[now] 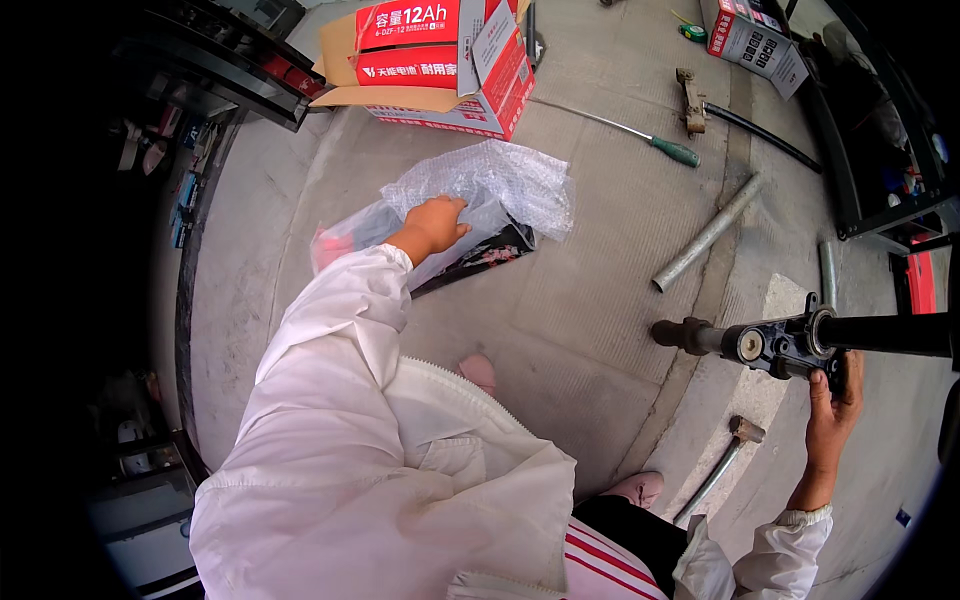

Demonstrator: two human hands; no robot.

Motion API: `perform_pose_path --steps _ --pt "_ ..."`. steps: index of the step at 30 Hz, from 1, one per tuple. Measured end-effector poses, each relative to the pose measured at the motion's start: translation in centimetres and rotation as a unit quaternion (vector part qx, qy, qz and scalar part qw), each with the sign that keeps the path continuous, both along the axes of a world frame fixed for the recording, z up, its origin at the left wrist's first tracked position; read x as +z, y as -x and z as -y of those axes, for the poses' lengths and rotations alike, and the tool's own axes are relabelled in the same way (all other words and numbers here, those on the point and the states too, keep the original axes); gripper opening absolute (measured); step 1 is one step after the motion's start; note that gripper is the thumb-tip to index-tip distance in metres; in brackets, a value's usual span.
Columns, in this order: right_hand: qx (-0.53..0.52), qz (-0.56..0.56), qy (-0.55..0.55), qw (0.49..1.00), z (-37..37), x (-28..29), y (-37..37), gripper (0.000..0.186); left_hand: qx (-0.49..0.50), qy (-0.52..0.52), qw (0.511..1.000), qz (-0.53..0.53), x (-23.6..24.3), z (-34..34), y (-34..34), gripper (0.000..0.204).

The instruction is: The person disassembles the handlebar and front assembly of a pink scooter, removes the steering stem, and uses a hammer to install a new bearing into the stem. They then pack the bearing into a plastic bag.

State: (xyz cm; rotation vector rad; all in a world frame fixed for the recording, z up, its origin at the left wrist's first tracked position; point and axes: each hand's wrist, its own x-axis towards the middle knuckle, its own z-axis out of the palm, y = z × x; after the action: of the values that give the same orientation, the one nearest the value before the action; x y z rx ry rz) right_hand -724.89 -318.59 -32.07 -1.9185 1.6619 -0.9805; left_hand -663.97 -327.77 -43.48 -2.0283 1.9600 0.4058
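My left hand (435, 225) reaches to a long package on the floor, its fingers closed on the clear plastic wrapping (400, 205). Bubble wrap (500, 180) covers the package's far side. A black part with a pink floral pattern (495, 250) shows at its near edge; the rest is under the plastic. On the right, my right hand (838, 405) is closed around the black clamp of a front fork assembly (780, 345). That assembly has a large bolt, a bearing ring and a grey tube, with a black tube running off to the right.
A red and white cardboard box (420, 60) stands open at the far side. A green-handled screwdriver (675, 152), a black-handled hammer (692, 105), a metal pipe (708, 232) and another hammer (745, 430) lie about. Dark shelving (890, 215) lines the right; a smaller box (755, 45) sits beyond.
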Motion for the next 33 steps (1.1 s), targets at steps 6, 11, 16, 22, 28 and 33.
perform_pose_path --steps 6,11,16,22,28,33 --pt "-0.024 0.036 -0.066 0.997 -1.5 -0.8 1.7 0.05 0.114 0.026 0.991 -0.059 -6.6 -4.9 -0.6 0.03" --pt "-0.045 0.038 -0.07 0.996 -1.4 -0.8 1.6 0.05 -0.158 0.065 0.967 -0.191 -9.4 -10.8 1.6 0.031" --pt "-0.052 0.056 -0.087 0.993 -1.6 -0.2 1.2 0.049 0.075 -0.021 0.938 -0.337 -6.2 -10.2 3.2 0.046" --pt "-0.051 0.047 -0.075 0.995 -1.5 0.7 0.1 0.051 0.459 0.138 0.809 -0.341 -8.6 -6.4 0.8 0.066" --pt "-0.047 0.056 -0.088 0.993 -1.2 -0.2 -0.1 0.051 0.47 -0.082 0.653 -0.588 -14.0 -11.2 -0.9 0.038" --pt "-0.041 0.025 -0.063 0.997 -1.5 0.2 0.0 0.047 0.288 0.037 0.791 -0.539 -10.5 -7.0 1.1 0.026"
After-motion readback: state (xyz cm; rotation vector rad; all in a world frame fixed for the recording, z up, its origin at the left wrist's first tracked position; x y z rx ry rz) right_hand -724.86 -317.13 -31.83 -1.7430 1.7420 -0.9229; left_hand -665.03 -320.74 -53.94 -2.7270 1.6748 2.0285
